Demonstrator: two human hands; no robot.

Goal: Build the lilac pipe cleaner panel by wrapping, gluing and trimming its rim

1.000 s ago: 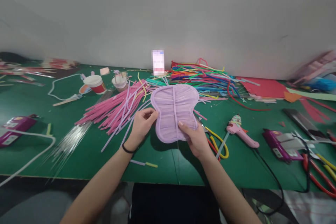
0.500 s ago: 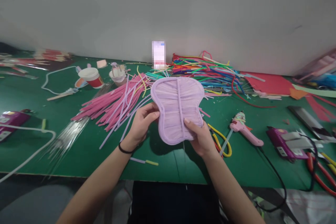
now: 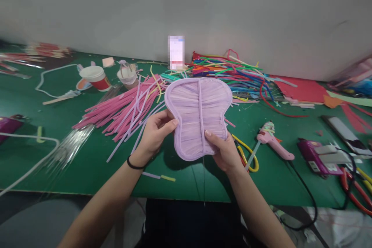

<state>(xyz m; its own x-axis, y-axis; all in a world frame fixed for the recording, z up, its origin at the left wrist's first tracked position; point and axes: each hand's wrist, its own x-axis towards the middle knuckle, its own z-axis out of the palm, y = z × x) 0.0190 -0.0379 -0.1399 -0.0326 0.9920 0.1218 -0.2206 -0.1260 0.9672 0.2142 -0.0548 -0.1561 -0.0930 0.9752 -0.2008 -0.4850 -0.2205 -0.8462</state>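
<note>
I hold a flat lilac wing-shaped piece (image 3: 197,114), ribbed with gathered threads and edged in fuzzy wire, upright above the green table (image 3: 95,170). My left hand (image 3: 154,133) pinches its left edge at the narrow waist. My right hand (image 3: 225,151) grips its lower right edge, thumb on the front. A thin wire (image 3: 204,180) hangs down from the piece's bottom. A black band circles my left wrist.
Pink pipe cleaners (image 3: 122,110) lie left of the piece, a multicoloured heap (image 3: 232,73) behind it. Yellow-handled scissors (image 3: 247,153), a pink glue gun (image 3: 273,143), a purple tool (image 3: 316,157) and red-handled pliers (image 3: 356,190) lie right. Paper cups (image 3: 94,78) stand back left.
Both hands have lifted the lilac piece slightly higher and closer to me, tilting it more upright. The camera has tipped downward a little.
</note>
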